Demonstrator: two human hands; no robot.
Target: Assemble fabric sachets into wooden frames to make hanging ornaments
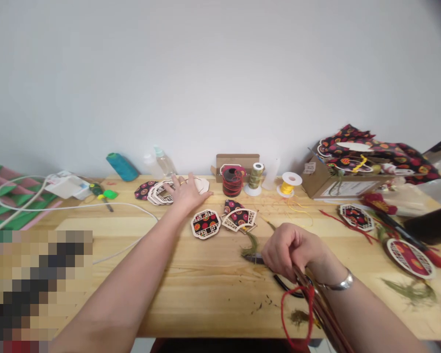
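My left hand [186, 192] lies with fingers spread over a row of overlapping pale wooden cut-out frames [156, 195] at the back of the table. Nearer to me than this hand is an octagonal lattice ornament [206, 224] backed with dark flowered fabric. Beside it lies a fan-shaped ornament [239, 219] with a green tassel [252, 242]. My right hand [288, 249] is closed around a bundle of dark red cords [325, 309], which hangs down toward me with a bright red loop [297, 289]. Scissors [256, 258] lie partly hidden beneath this hand.
Along the wall stand a teal thread cone [122, 166], clear bottles [164, 162], a red cord spool [232, 181] and a yellow thread spool [288, 185]. A cardboard box [316, 179] of fabric stands right, near finished ornaments [409, 258]. A white cable [106, 205] crosses the left.
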